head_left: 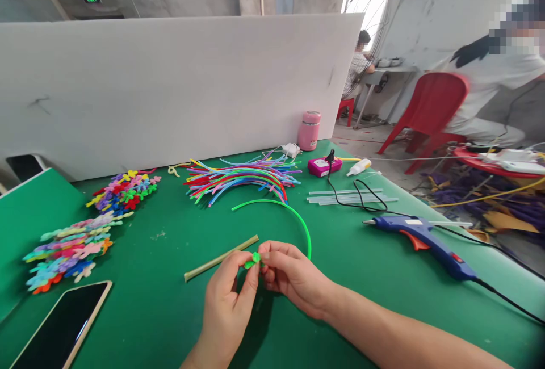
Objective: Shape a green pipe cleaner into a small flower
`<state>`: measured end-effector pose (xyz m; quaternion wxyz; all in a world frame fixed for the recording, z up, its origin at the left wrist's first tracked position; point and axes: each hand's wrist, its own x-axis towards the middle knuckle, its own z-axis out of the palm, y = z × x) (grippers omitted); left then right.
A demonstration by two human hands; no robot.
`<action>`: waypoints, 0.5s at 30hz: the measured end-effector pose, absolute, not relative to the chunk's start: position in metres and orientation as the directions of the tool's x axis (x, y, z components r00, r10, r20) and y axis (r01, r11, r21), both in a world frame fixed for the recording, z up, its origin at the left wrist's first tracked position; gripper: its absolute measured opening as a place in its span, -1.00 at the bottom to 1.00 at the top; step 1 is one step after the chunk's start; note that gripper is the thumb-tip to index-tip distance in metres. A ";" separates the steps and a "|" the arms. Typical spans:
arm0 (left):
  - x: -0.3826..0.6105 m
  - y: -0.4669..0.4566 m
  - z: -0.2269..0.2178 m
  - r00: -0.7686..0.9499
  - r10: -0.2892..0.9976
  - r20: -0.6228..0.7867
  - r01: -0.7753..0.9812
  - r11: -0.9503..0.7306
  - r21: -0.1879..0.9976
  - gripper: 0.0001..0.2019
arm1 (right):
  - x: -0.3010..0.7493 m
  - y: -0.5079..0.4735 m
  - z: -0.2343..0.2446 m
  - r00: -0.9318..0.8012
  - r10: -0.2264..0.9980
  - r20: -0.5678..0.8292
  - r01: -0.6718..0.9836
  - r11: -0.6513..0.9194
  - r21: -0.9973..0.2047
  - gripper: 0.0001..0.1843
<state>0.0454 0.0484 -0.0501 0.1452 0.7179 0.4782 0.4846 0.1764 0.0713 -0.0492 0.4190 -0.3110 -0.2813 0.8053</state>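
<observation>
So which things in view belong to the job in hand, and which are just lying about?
Likely part of the job:
green piece, pinched between the left hand and right hand
pile of coloured strands
flower shapes
glue gun and glue sticks, perhaps, though untouched

Apparently just lying about:
phone
pink bottle
white charger

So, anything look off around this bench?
Yes: purple scraps lie strewn on the floor at right by the red stool, like litter. Also, the black cord loops untidily across the clear sticks.
</observation>
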 end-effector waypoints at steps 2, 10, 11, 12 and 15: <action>0.046 0.048 -0.051 0.059 0.854 0.517 0.514 -0.470 0.718 -0.92 | 0.176 0.072 -0.048 -0.433 0.876 -0.210 -0.485 -0.423 -0.765 -0.76; 0.047 0.045 -0.051 0.024 0.979 0.201 0.134 -0.202 0.970 -0.74 | 0.181 0.074 -0.045 -0.363 0.925 0.110 -0.377 -0.037 -0.925 -0.74; 0.047 0.045 -0.050 0.043 0.989 0.142 0.035 -0.143 0.989 -0.73 | 0.182 0.073 -0.046 -0.344 0.924 0.164 -0.340 0.040 -0.939 -0.76; 0.048 0.046 -0.049 0.068 0.993 0.095 -0.059 -0.091 0.994 -0.74 | 0.183 0.073 -0.046 -0.321 0.921 0.222 -0.284 0.130 -0.950 -0.79; 0.048 0.048 -0.046 0.112 0.994 0.018 -0.261 0.012 0.965 -0.81 | 0.187 0.073 -0.047 -0.303 0.866 0.397 -0.076 0.393 -0.916 -0.90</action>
